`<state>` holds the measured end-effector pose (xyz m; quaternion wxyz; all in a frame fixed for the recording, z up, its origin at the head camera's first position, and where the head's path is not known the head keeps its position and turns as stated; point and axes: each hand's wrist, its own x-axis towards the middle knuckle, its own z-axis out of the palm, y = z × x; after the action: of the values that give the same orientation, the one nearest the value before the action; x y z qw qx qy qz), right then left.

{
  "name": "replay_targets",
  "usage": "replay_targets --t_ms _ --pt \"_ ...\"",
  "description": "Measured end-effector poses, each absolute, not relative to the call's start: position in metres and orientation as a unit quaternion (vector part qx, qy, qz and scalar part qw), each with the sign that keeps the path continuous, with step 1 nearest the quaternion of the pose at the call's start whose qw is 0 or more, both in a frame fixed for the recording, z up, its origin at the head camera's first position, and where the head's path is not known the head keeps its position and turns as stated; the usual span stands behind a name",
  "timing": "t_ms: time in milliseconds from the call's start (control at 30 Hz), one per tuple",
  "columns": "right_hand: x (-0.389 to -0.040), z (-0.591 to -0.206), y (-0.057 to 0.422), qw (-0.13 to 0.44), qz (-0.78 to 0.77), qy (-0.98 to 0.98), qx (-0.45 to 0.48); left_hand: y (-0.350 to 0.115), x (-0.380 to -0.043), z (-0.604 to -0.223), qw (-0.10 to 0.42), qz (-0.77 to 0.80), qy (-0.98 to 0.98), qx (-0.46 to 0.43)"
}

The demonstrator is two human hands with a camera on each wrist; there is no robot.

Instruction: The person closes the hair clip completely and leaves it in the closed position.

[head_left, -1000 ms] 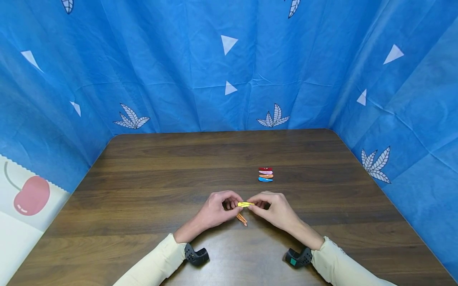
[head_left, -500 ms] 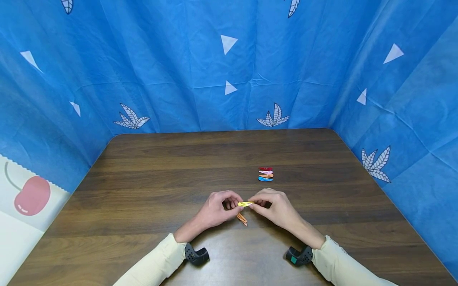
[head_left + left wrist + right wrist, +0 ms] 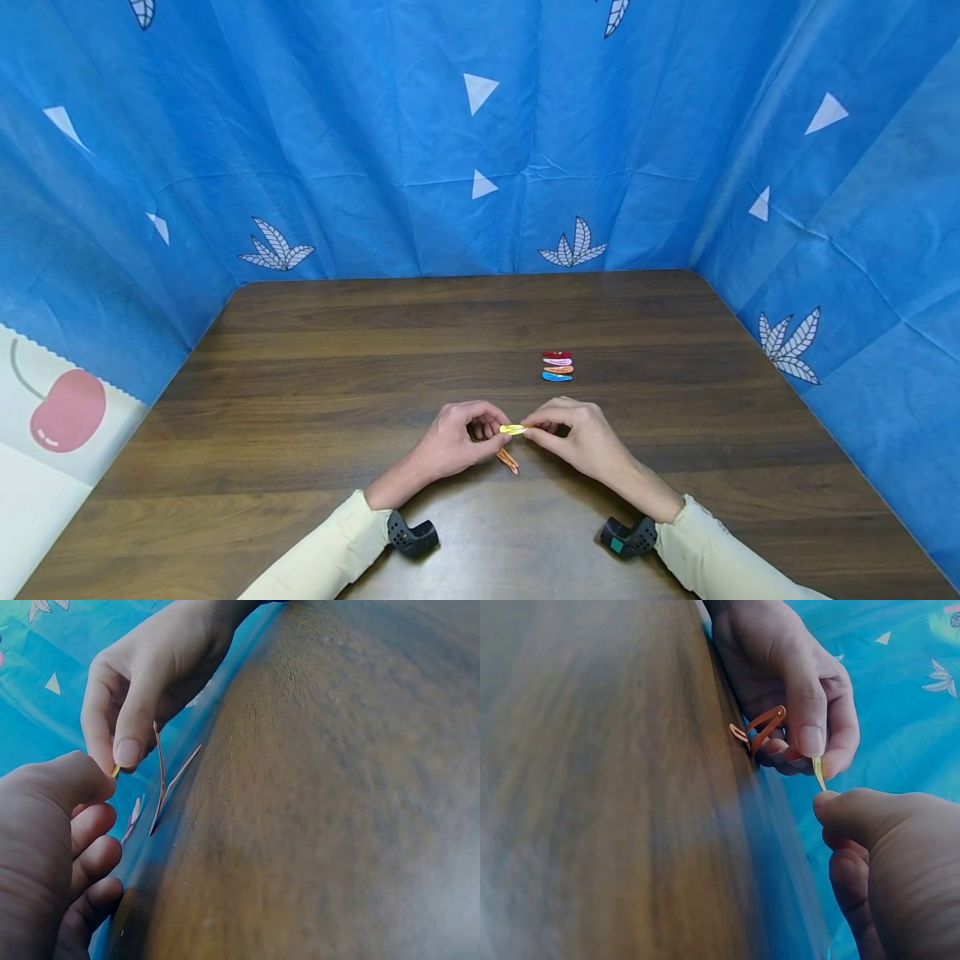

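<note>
Near the middle front of the table, a small yellow snap hair clip (image 3: pixel 513 429) is held between both hands. The left hand (image 3: pixel 459 437) pinches one end of it between thumb and forefinger. At the other end, the thumb and forefinger of the right hand (image 3: pixel 579 435) grip it; the fingertips cover both ends. The right wrist view shows the yellow clip (image 3: pixel 819 774) slightly bent between the fingertips. Just below the left fingertips lies an orange snap clip (image 3: pixel 507 461), its two parts spread apart, as the left wrist view of this orange clip (image 3: pixel 162 791) also shows.
Farther back on the brown wooden table (image 3: pixel 337 358), several snap clips lie stacked in a neat column: a red clip (image 3: pixel 557 355), a pink one, an orange one and a blue clip (image 3: pixel 557 377) nearest. A blue patterned curtain (image 3: pixel 420 142) borders the table's back and sides.
The right hand has shifted very slightly along the yellow clip, its fingertips now covering a bit more of that end. The left hand and the clips on the table stay put.
</note>
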<state>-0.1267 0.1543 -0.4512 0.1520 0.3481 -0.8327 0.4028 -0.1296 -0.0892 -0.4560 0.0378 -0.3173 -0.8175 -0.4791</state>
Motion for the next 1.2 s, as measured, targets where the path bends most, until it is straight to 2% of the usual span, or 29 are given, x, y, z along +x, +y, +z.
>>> replay_targets --t_ms 767,1200 --pt "-0.131 -0.446 0.164 0.143 0.398 -0.840 0.341 -0.089 -0.129 -0.455 0.036 -0.476 -0.820 -0.315" --pt "-0.141 -0.447 0.175 0.171 0.379 -0.851 0.322 -0.091 -0.130 -0.456 0.046 -0.479 -0.813 -0.328"
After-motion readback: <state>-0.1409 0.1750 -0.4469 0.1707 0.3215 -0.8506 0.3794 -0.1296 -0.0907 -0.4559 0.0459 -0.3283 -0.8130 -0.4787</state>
